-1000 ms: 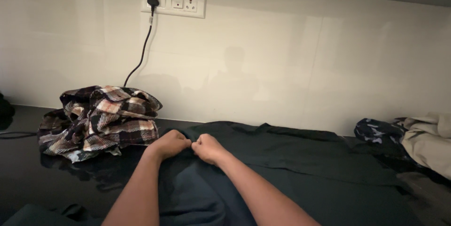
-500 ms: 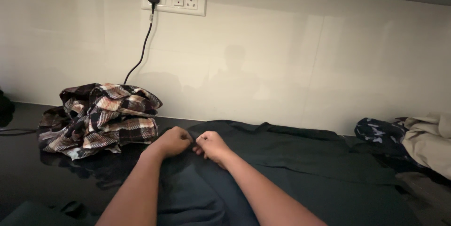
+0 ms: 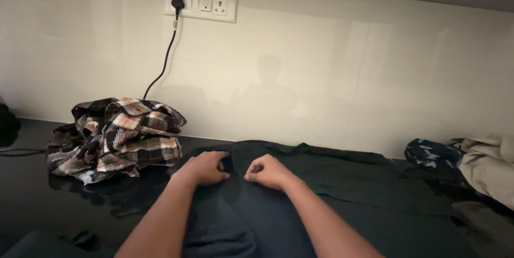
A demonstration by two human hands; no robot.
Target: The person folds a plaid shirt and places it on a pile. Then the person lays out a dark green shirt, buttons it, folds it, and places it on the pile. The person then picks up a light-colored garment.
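— Where's the dark garment (image 3: 332, 204)?
— Spread flat on the black surface (image 3: 37, 204), checked shirt (image 3: 115, 137) heaped to its left.
— And the hands?
— Left hand (image 3: 203, 168) and right hand (image 3: 269, 172) both curled, pinching its far edge — best kept level, cloth taut.

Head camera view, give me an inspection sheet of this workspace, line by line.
Surface: glossy black counter.
Job's things: dark garment spread flat.
Clutter: crumpled plaid shirt on the left; patterned dark cloth and beige cloth on the right.
Hands: left hand and right hand both curled on the garment near its far edge, a little apart.
Cables: black cord plugged into the wall socket.
Surroundings: pale glossy wall.
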